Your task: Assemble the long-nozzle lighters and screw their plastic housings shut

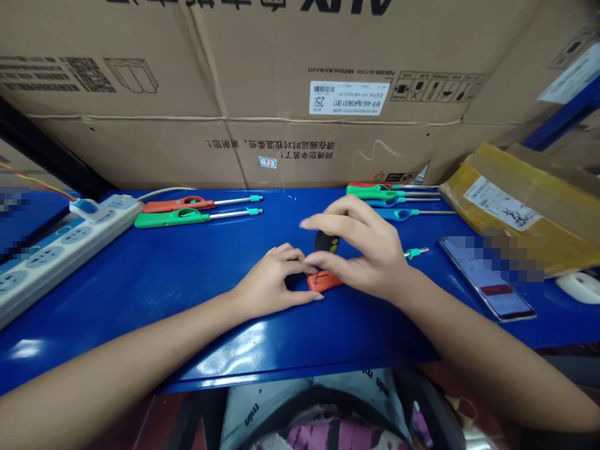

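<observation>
An orange long-nosed lighter (323, 281) lies on the blue shelf (164, 275), its metal tube ending in a teal tip (415, 252) to the right. My left hand (274, 281) is curled, its fingers pinching the lighter's handle end. My right hand (360, 247) is closed round a small screwdriver with a black and yellow handle (327, 241), held upright with its tip on the lighter body.
An orange and a green lighter (187, 210) lie at the back left, several more (389, 197) at the back right. A white power strip (56, 253) is on the left, a phone (487, 278) and a yellow parcel (515, 206) on the right. Cardboard boxes (281, 81) wall the back.
</observation>
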`<action>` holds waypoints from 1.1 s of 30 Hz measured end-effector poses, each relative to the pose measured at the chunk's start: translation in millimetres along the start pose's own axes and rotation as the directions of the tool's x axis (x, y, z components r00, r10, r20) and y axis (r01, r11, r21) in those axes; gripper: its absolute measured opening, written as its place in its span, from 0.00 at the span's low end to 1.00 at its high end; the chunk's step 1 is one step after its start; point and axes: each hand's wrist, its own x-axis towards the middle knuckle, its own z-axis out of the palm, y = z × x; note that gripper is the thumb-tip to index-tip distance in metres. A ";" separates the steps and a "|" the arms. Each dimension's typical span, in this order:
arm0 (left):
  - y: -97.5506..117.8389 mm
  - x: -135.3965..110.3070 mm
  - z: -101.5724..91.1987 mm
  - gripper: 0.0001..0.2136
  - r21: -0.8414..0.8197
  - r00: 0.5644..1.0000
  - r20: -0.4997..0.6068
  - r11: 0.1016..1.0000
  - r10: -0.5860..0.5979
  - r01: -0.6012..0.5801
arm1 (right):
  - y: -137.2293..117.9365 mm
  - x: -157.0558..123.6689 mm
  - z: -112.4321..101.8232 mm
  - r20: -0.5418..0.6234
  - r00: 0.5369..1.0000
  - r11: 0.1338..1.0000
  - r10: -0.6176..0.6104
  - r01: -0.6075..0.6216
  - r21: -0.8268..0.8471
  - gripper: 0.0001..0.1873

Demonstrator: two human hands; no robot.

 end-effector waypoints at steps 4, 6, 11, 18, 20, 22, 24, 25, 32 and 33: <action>-1.3 -0.5 1.2 0.16 -0.013 1.000 -0.014 1.000 0.020 -0.020 | 0.4 0.5 -1.0 0.085 0.996 0.984 0.026 -0.040 0.171 0.18; -1.5 -0.9 1.3 0.17 -0.001 1.000 -0.010 1.000 0.009 -0.009 | 1.6 0.4 -0.5 0.010 1.000 0.987 0.022 -0.023 0.161 0.15; -1.3 -1.6 0.3 0.18 0.005 1.000 0.008 1.000 0.005 -0.005 | 2.3 -0.1 -0.5 0.022 0.999 0.996 -0.038 0.036 0.077 0.17; -1.0 -0.5 0.0 0.17 -0.003 1.000 -0.004 1.000 0.000 0.000 | -1.3 -0.1 -1.8 -0.036 0.999 0.999 -0.019 0.020 0.042 0.11; -1.3 -0.6 -0.1 0.17 0.002 1.000 0.005 1.000 0.009 -0.009 | -0.6 -0.8 -2.7 -0.014 1.000 1.000 -0.011 0.011 0.007 0.14; -1.7 -0.9 -0.1 0.16 0.000 1.000 0.004 1.000 0.020 -0.020 | 0.3 -1.2 -3.2 0.065 0.998 0.994 0.006 -0.013 0.106 0.18; -2.0 -1.1 0.0 0.16 -0.002 1.000 -0.006 1.000 0.025 -0.025 | 1.5 -1.4 -2.7 0.090 0.995 0.976 0.034 -0.052 0.210 0.19; -2.0 -1.0 0.0 0.17 -0.001 1.000 -0.008 1.000 0.024 -0.024 | 2.1 -1.5 -2.1 0.054 0.998 0.976 0.043 -0.054 0.213 0.18; -2.6 -0.9 0.9 0.17 -0.010 1.000 -0.003 1.000 0.023 -0.023 | 2.6 -1.2 -1.4 0.052 0.998 0.984 0.037 -0.046 0.174 0.18; -2.8 -1.1 1.1 0.17 -0.008 1.000 -0.009 1.000 0.026 -0.026 | 2.4 -1.0 -1.1 0.100 0.993 0.965 0.062 -0.085 0.248 0.20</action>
